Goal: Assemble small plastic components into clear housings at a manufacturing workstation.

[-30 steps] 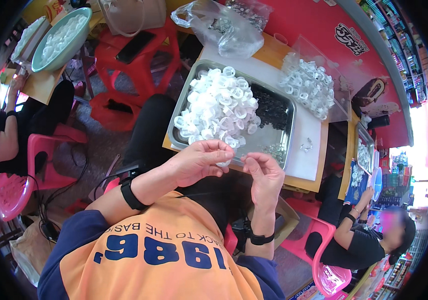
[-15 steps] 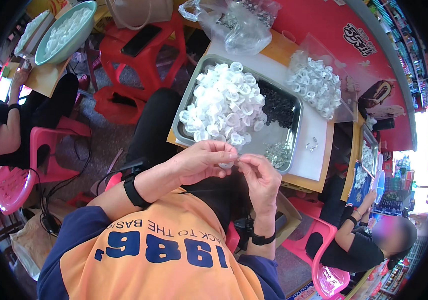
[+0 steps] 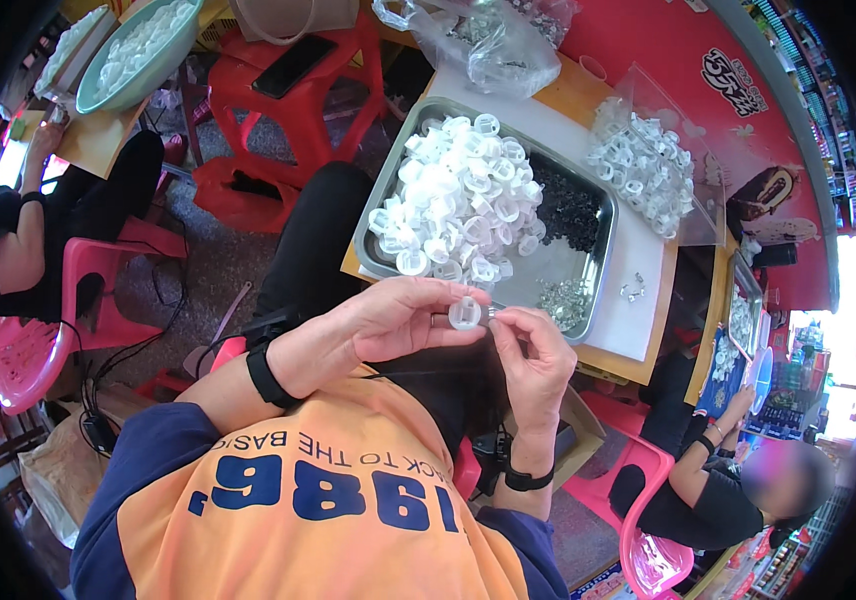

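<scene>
My left hand (image 3: 410,322) is closed on a small translucent white plastic ring-shaped part (image 3: 465,314), its round face turned up. Close beside it, my right hand (image 3: 536,360) pinches a tiny metal piece (image 3: 491,312) between thumb and forefinger. Both hands are just off the near edge of a metal tray (image 3: 606,262). In the tray lie a heap of white plastic parts (image 3: 463,190), a patch of small black pieces (image 3: 570,205) and a little pile of small metal pieces (image 3: 565,303).
Beyond the tray lie a clear bag of white parts (image 3: 643,165) and another plastic bag (image 3: 478,50). Some metal bits (image 3: 633,287) rest on the white sheet. A red stool (image 3: 293,110) holds a phone (image 3: 294,66). Co-workers sit left (image 3: 8,245) and right (image 3: 718,490).
My left hand has turned so that the plastic part now shows its round face. My right hand has drawn slightly away from it. The whole view has shifted a little.
</scene>
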`<state>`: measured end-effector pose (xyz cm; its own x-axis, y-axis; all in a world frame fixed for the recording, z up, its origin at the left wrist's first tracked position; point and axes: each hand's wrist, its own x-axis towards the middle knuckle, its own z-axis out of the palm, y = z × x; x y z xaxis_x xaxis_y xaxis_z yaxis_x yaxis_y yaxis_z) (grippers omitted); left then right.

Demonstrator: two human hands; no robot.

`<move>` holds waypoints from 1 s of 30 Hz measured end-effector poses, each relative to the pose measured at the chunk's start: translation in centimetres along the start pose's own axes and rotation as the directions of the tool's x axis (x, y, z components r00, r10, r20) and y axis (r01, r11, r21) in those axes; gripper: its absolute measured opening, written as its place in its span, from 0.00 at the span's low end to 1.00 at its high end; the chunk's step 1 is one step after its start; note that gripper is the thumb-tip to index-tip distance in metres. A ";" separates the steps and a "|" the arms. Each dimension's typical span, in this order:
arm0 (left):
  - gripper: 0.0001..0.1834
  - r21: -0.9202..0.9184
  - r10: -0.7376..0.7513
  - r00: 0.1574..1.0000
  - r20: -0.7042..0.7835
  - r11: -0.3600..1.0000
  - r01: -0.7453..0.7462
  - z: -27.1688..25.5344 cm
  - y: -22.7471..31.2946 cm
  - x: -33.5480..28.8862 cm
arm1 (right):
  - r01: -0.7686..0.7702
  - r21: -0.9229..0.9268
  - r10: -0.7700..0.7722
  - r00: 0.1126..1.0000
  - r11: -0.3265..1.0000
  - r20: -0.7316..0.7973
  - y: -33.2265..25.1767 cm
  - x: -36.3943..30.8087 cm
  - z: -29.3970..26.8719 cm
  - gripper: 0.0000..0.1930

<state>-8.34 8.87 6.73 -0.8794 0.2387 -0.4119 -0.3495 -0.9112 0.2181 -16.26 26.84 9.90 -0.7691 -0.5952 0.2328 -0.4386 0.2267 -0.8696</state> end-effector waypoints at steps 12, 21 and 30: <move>0.19 0.063 0.031 0.998 0.048 0.997 -0.034 -0.9 -0.3 -0.6 | 0.025 -0.079 -0.020 0.998 0.997 0.065 -1.6 0.2 0.3 0.08; 0.16 0.185 0.090 0.996 0.000 0.979 -0.088 -0.4 -0.5 -0.7 | 0.253 -0.275 -0.223 0.966 0.928 0.134 -1.2 0.5 0.4 0.09; 0.17 0.269 0.088 0.996 -0.034 0.960 -0.076 -0.6 -0.4 -0.9 | 0.413 -0.352 -0.350 0.908 0.840 0.230 -1.3 0.6 0.0 0.11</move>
<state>-7.22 8.81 6.50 -0.8952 0.1457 -0.4212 -0.3558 -0.8029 0.4784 -16.19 26.18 11.21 -0.4379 -0.7972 0.4156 -0.8496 0.2157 -0.4814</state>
